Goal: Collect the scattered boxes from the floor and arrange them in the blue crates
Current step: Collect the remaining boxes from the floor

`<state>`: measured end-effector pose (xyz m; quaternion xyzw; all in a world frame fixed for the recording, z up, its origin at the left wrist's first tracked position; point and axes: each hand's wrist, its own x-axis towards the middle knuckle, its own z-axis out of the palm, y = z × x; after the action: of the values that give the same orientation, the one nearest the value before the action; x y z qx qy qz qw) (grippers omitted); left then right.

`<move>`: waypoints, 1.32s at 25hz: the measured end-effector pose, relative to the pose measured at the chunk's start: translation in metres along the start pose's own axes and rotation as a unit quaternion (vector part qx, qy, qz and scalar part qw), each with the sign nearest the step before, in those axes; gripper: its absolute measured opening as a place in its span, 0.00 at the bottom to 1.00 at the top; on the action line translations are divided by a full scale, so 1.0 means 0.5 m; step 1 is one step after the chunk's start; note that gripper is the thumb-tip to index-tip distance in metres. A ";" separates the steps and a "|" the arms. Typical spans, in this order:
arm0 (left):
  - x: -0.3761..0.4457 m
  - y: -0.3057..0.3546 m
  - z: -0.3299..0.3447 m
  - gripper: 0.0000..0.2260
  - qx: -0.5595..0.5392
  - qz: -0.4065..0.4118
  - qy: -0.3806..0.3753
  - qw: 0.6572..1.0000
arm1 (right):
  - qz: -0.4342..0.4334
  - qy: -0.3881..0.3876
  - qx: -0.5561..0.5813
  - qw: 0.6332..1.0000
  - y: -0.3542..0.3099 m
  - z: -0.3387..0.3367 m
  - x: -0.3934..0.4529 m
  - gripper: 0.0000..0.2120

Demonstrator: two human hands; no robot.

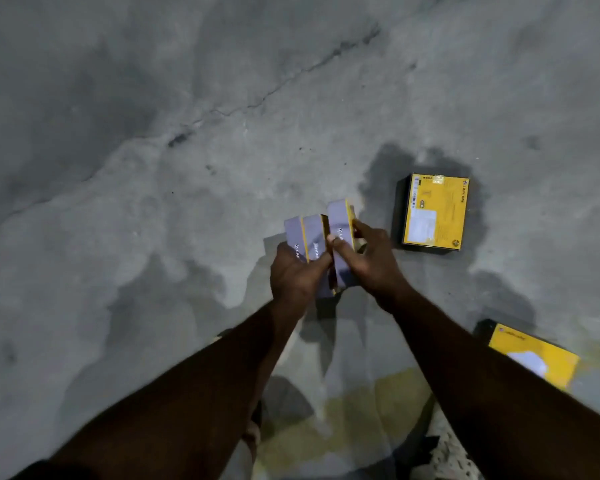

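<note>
Two boxes (305, 240), side by side with their grey, yellow-edged spines up, were gripped in the left hand (297, 277), the thumb laid across the nearer spine and the fingers wrapped round the far side. Just to their right, a third box (340, 237) of the same kind was clasped by the right hand (373, 261), with the thumb pressed on its grey face and the fingertips curled over its right edge; it was held touching the left-hand pair and a little higher. All three were held above the floor (153, 168).

Further right, a yellow box (435, 213) was seen lying flat on the floor, well apart from the hands. Another yellow box (534, 356) lay at the lower right, partly hidden behind the right forearm.

The floor was bare grey concrete, stained in patches and crossed by a long crack (222, 112).
</note>
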<state>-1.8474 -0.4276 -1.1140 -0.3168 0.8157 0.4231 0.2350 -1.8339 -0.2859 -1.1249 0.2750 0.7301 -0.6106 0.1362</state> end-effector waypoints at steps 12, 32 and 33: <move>-0.491 0.485 -0.266 0.18 -0.136 0.122 -0.219 0.958 | 0.035 -0.083 0.314 0.945 -0.515 -0.323 -0.355 0.32; -1.299 0.924 -0.545 0.25 -0.022 0.076 -0.596 0.799 | -0.065 0.166 0.362 0.915 -1.003 -0.693 -1.135 0.30; -1.317 0.926 -0.542 0.25 -0.021 0.079 -0.606 0.792 | -0.079 0.204 0.356 0.908 -1.007 -0.696 -1.162 0.26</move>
<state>-1.7565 -0.2416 -0.2902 0.0653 0.5196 0.5626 0.6397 -1.6008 -0.1383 -0.3274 0.3656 0.4952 -0.7693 -0.1712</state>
